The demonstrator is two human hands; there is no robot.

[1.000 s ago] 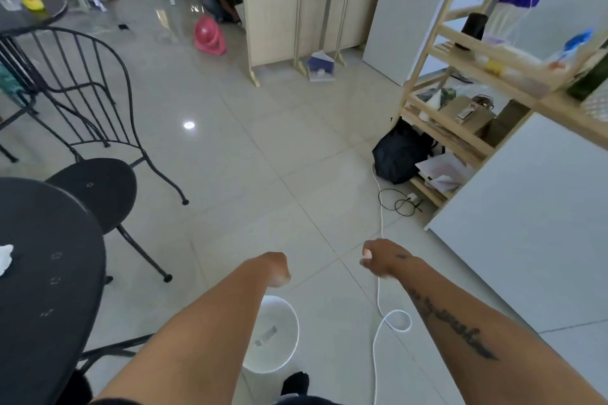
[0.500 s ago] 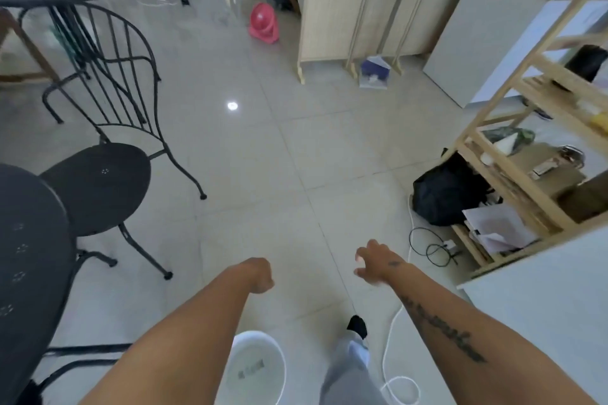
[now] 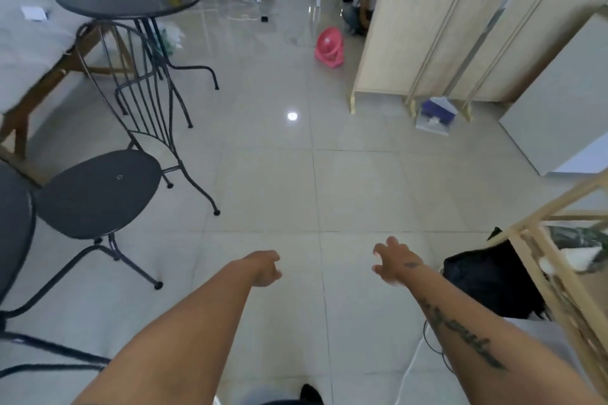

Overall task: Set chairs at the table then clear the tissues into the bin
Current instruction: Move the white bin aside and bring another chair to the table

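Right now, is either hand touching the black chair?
Apart. The head view shows bare floor between the black chair and the left hand; the right hand is farther away.

A black metal chair [image 3: 105,187] with a round seat and a barred back stands upright, well left of the left hand [image 3: 265,268]. A black round table's edge [image 3: 14,223] lies just beyond the chair, farther left.

Pale glossy floor tiles [image 3: 362,191] carried one bright spot of reflected light [image 3: 292,116]. Far beyond the fingertips stood light wooden panels [image 3: 427,26], a pink fan [image 3: 329,47] beside them. A wooden shelf frame [image 3: 559,273] rose just right of the right-hand fingers.
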